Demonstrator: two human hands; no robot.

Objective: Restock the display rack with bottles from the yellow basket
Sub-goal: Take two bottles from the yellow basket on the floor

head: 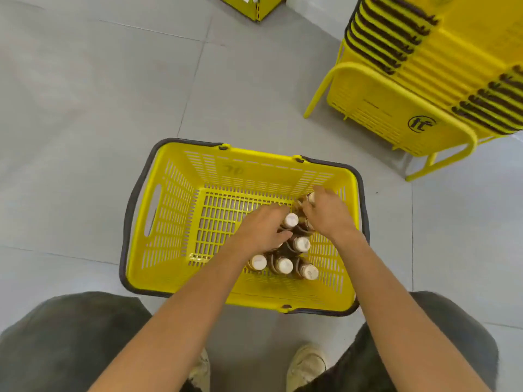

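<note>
Grey floor tiles carry the yellow basket, which sits directly in front of the crouching person. Its left half shows only bare lattice bottom. All stock is gathered toward the right half.

The left hand reaches down into the basket. Its fingers and thumb are curled on either side of the neck of the middle bottle, which it appears to grip. Whether it also holds anything beneath the palm cannot be told.

The remaining bottles, brown with white caps, stand upright and close together just beside that hand, toward the near wall.

The right hand is curled round the corner bottle at the far right of the basket, with the cap showing above its fingers.

Assessment: the work is at the pick-up stage. At least six bottles are still in the basket and none is seen on a shelf. The display rack is not identifiable in view, so how much has been stocked cannot be judged. Lifting, carrying and shelving all remain.

Surroundings: a yellow box stands at the top edge, and what it is cannot be determined. The person's shoes are at the near side of the basket. A stack of baskets on a yellow tubular stand is at far right, well apart from the work. Nothing obstructs the lift. The tight packing of the bottles could tip a neighbour.
</note>
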